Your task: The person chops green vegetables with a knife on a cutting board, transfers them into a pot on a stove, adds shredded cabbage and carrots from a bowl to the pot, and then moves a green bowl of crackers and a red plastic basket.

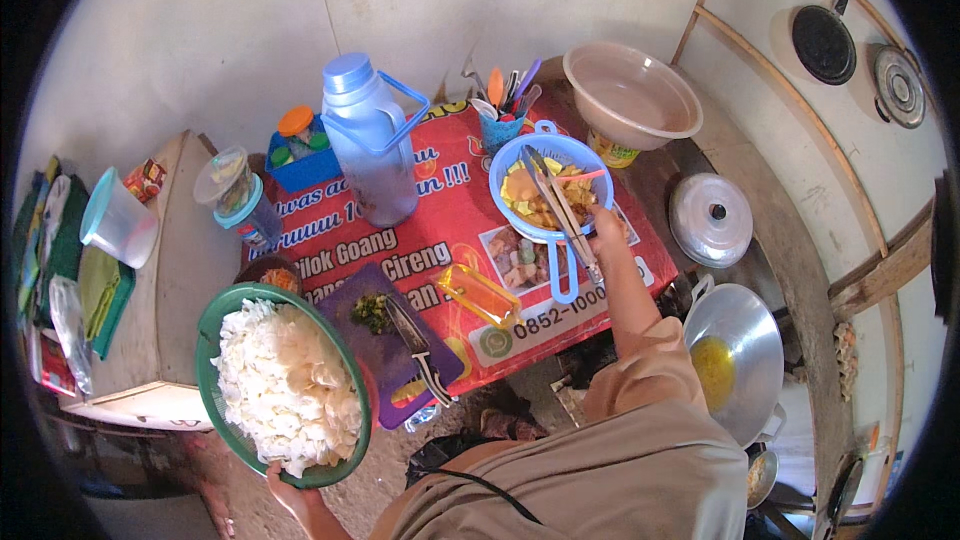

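Observation:
My left hand (287, 492) grips the lower rim of a green plastic basket (207, 340), which is tilted and heaped with thin white pieces (285, 380). My right hand (610, 230) is closed at the right rim of a blue plastic strainer (566, 280) on the table. Its fingers are partly hidden. Yellow and brown fried pieces (525, 195) lie in the strainer. Metal tongs (560, 202) rest across it, right beside my right hand. A purple cutting board (400, 380) between my hands holds chopped greens (371, 313) and a knife (408, 325).
On the red printed table cover (450, 170) stand a blue thermos (370, 150), a utensil cup (500, 128) and an orange-tinted clear container (480, 295). Behind is a beige basin (633, 95). At right are a lidded pot (711, 220) and a wok (740, 340) with yellow oil.

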Action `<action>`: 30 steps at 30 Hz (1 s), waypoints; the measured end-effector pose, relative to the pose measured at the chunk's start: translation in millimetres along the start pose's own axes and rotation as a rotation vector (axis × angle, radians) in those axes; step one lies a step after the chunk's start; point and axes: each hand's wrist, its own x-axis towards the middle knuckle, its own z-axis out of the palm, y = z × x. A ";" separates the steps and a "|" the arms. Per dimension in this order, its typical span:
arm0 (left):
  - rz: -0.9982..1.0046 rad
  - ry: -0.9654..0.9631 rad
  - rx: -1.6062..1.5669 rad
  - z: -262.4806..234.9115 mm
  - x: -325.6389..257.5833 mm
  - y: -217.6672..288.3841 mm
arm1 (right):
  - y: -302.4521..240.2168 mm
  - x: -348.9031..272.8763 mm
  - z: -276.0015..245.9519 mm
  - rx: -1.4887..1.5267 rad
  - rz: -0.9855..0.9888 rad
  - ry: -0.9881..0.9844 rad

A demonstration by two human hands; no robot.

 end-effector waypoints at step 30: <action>0.008 0.003 -0.103 -3.6 3.9 -1.0 | -180.5 131.4 -27.3 0.037 -0.481 0.082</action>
